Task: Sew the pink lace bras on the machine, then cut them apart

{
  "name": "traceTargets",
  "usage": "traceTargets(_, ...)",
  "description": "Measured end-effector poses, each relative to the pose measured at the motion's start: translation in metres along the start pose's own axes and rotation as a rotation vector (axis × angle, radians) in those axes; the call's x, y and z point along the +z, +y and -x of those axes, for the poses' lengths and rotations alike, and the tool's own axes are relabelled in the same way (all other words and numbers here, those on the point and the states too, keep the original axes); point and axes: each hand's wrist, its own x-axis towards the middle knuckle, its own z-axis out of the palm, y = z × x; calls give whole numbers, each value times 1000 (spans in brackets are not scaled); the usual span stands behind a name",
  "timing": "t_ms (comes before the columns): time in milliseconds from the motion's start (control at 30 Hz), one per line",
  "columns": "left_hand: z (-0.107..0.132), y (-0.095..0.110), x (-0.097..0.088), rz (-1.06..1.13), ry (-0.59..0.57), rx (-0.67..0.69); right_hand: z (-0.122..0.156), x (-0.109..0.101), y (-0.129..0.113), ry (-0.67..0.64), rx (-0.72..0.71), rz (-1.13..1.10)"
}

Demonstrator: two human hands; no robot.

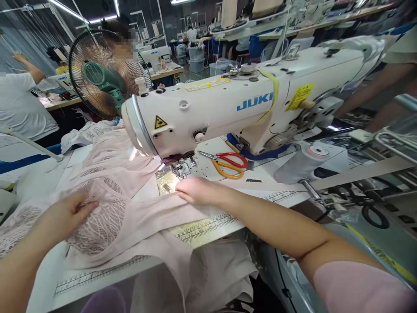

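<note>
A pale pink bra [137,215] with a lace cup lies across the white sewing table in front of the sewing machine [195,100]. My left hand [67,213] is on the lace cup, its thumb and forefinger bent over the fabric. Close to the presser foot [183,169], my right hand [197,191] pinches the upper edge of the bra's band. Its fingertips are partly hidden. Part of the garment hangs over the table's front edge. More pale pink pieces [107,148] lie joined or heaped behind, left of the machine head.
Red-handled scissors [231,158] and orange-handled scissors [228,169] lie beside the needle area. A grey thread cone [304,161] sits at the right. Measuring tape [208,226] runs along the front edge. A large fan [104,76] and other people stand behind.
</note>
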Motion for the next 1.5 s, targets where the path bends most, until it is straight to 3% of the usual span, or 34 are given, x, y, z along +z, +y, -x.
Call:
traceTargets(67, 0, 21, -5, -162, 121, 45, 0, 8, 0, 48, 35, 53)
traceTargets(133, 11, 65, -1, -182, 234, 86, 1, 15, -3, 90, 40, 100)
traceTargets(167, 19, 90, 6, -82, 230, 145, 2, 17, -5, 116, 35, 125)
traceTargets(233, 33, 135, 29, 81, 179, 439, 4, 17, -8, 186, 39, 183)
traceTargets(300, 39, 159, 57, 92, 64, 604, 8, 14, -9, 264, 54, 238)
traceTargets(367, 36, 157, 82, 65, 34, 686, 12, 8, -9, 309, 54, 281)
traceTargets(433, 28, 137, 94, 22, 13, 694, 15, 6, -8, 265, 11, 288)
traceTargets(533, 14, 107, 90, -27, -46, 666, 19, 9, -9, 127, -92, 262)
traceTargets(600, 9, 103, 81, -46, -93, 652, 20, 12, -11, 79, -137, 256)
traceTargets(700, 7, 119, 74, -67, -124, 620, 25, 11, -14, 33, -162, 269)
traceTargets(833, 2, 150, 79, -82, -69, 506, 35, 2, -14, -57, -202, 278)
traceTargets(967, -9, 166, 81, -106, -79, 444, 42, -5, -10, -99, -216, 274)
traceTargets(1333, -30, 173, 79, -120, -97, 466, 43, -12, -5, -118, -216, 247)
traceTargets(1500, -27, 168, 86, -93, -23, 553, 44, -19, -7, -154, -227, 246)
